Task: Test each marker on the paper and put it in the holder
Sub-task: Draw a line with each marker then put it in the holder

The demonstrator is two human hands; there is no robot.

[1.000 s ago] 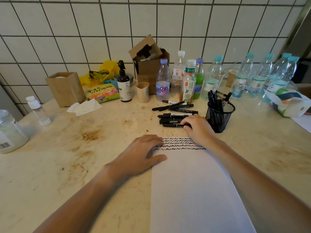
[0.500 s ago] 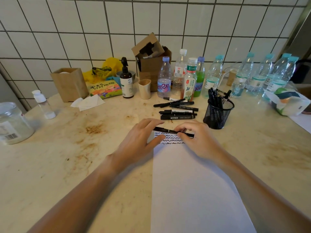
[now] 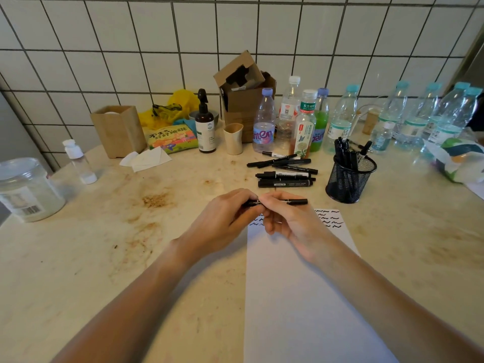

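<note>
Both hands, left (image 3: 222, 218) and right (image 3: 290, 221), pinched one black marker (image 3: 293, 202) level above the paper (image 3: 301, 297); fingers (image 3: 272, 199) closed on its barrel.

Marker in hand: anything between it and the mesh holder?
Nothing visible. The marker, held level by the left hand and right hand over the paper, has bare counter between it and the holder to the right. The loose markers lie farther back, off that line.

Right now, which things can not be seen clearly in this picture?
Head view only:
- Marker: middle hidden by left hand and right hand; cap state unclear.
- Paper: squiggles partly covered by hands; bottom cut off.
- Mesh holder: marker count unclear.
</note>
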